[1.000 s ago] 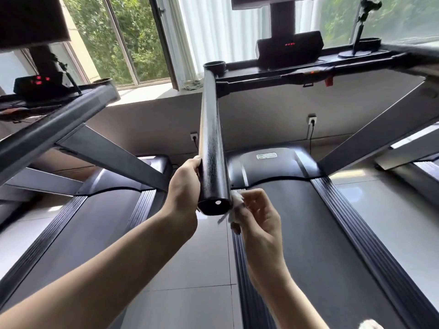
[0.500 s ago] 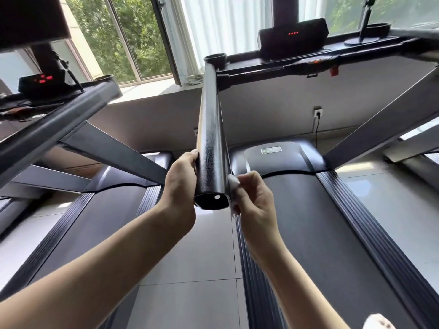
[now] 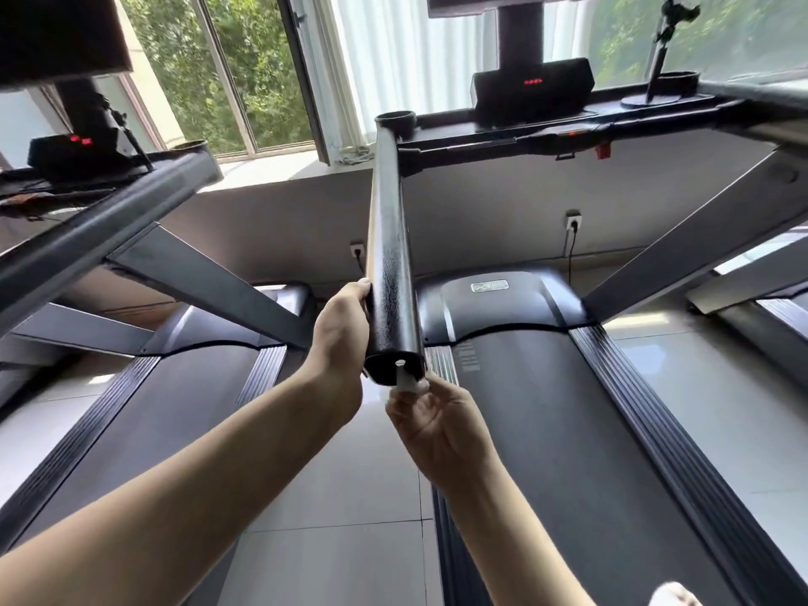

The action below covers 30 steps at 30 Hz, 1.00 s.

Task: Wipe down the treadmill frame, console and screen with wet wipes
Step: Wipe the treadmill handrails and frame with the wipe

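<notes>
A black treadmill handrail (image 3: 389, 264) runs from the console (image 3: 531, 96) toward me and ends in a round cap. My left hand (image 3: 339, 338) grips the rail's left side close to that end. Just below the cap, my right hand (image 3: 430, 424) pinches a small white wet wipe (image 3: 406, 380) against the cap's lower edge. The console shows red lights, and the screen above it is cut off by the frame's top. The running belt (image 3: 568, 430) lies below on the right.
A second treadmill (image 3: 131, 220) stands close on the left, its handrail and slanted strut reaching toward the middle. The right handrail and strut (image 3: 699, 238) cross the upper right. A phone stand (image 3: 660, 50) sits on the console shelf. Tiled floor (image 3: 350, 496) lies between the machines.
My right hand has dropped from the rail's right side to under the end cap, bringing the wipe onto the cap. My left hand has kept its grip.
</notes>
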Each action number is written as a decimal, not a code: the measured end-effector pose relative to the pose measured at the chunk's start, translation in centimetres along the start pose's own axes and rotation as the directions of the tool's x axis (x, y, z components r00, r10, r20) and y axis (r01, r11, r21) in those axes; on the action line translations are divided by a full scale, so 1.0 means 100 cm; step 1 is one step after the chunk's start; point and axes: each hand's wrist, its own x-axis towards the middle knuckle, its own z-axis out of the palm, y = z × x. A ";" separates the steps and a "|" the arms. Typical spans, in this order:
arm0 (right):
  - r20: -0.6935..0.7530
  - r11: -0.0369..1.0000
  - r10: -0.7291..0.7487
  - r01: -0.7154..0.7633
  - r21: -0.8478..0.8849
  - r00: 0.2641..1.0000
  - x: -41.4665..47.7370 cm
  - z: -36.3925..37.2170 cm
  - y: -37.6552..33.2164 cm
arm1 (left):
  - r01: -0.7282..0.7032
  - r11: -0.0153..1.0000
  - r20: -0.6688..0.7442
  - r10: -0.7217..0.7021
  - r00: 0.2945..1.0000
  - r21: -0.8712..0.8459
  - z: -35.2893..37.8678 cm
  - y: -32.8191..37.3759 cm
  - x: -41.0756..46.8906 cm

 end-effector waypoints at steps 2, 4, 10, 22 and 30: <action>0.007 0.996 -0.084 0.084 0.005 0.996 -0.016 0.012 -0.008 | 0.011 1.000 -0.008 -0.011 1.000 -0.005 -0.001 0.000 -0.001; -0.047 0.966 -0.218 0.209 -0.151 0.975 -0.030 0.027 -0.013 | 0.017 1.000 -0.009 -0.017 1.000 -0.011 -0.002 0.000 -0.001; 0.087 0.507 -0.643 0.509 -0.696 0.761 -0.052 0.057 -0.008 | 0.032 0.999 0.056 -0.033 0.998 0.018 -0.005 -0.004 0.001; 0.528 -0.226 -0.556 0.494 -0.840 0.642 -0.064 0.090 -0.011 | 0.106 0.992 0.143 -0.094 0.985 -0.074 -0.003 -0.003 -0.001; 0.411 -0.283 -0.657 0.298 -0.912 0.633 -0.061 0.077 -0.024 | 0.098 0.995 0.080 -0.096 0.992 -0.021 -0.014 -0.010 0.014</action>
